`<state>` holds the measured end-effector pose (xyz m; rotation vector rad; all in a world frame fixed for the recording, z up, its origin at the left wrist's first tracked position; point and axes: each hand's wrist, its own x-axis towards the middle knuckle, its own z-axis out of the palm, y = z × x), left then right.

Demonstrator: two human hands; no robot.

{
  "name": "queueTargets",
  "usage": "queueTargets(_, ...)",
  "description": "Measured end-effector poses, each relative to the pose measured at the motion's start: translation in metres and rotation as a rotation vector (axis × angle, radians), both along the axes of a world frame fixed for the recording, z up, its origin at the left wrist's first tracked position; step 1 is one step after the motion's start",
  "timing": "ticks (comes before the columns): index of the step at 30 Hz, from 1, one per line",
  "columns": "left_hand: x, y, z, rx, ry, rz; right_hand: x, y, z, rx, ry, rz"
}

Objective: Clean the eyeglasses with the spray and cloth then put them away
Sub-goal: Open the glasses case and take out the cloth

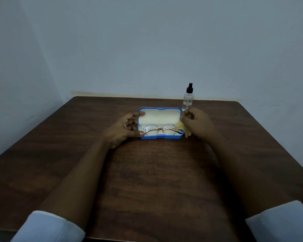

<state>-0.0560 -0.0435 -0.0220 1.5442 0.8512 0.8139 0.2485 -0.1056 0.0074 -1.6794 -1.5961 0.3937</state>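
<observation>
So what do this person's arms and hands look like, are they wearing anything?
Both hands are bare: the left hand and right hand show no gloves, rings or watch. The forearms are uncovered too. Near the elbows, each arm has a pale bluish-white ribbed sleeve pushed back, its cuff edge slightly lighter.

Two bare forearms reach in from the bottom edge, each ending in a bare hand: the left hand [124, 128] and the right hand [197, 122]. No rings, watch or bands show on either wrist or on the fingers that can be seen. Each arm wears a pale sleeve [47, 227] pushed up near the elbow, white or light blue in this dim light. The fabric looks finely ribbed, with a thick rolled cuff edge.
</observation>
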Motion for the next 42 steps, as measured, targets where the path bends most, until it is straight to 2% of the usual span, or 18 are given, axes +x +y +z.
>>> queueTargets(4, -0.001, 0.001, -0.001, -0.01, -0.007, -0.001, -0.014, -0.003, 0.0, 0.148, -0.436, 0.01)
queueTargets(7, -0.001, 0.0, 0.0, -0.013, -0.01, -0.005, -0.025, -0.001, -0.002, 0.075, -0.661, 0.071)
queueTargets(9, 0.0, -0.001, 0.002, -0.015, 0.004, -0.006, -0.029, 0.001, -0.005, 0.03, -0.728, 0.078)
queueTargets(14, 0.0, -0.004, 0.003, -0.008, -0.005, 0.0, -0.029, 0.003, -0.006, 0.013, -0.592, 0.052)
queueTargets(20, 0.001, -0.003, 0.002, -0.006, -0.007, -0.004, -0.025, -0.001, 0.003, -0.018, -0.24, 0.055)
queueTargets(24, 0.0, -0.001, 0.001, -0.01, -0.006, -0.004, -0.018, -0.015, 0.02, -0.007, 0.071, 0.177)
queueTargets(28, 0.0, -0.001, -0.001, -0.014, -0.035, -0.007, -0.007, -0.026, 0.035, -0.044, 0.231, 0.334)
queueTargets(31, 0.0, -0.002, -0.001, 0.008, -0.031, -0.009, -0.001, -0.035, 0.036, -0.198, 0.25, 0.479)
queueTargets(34, 0.0, -0.003, -0.001, 0.026, -0.013, -0.008, 0.0, -0.041, 0.03, -0.35, 0.146, 0.572)
queueTargets(42, -0.001, -0.001, -0.004, 0.044, -0.004, 0.003, 0.005, -0.034, 0.023, -0.549, 0.008, 0.551)
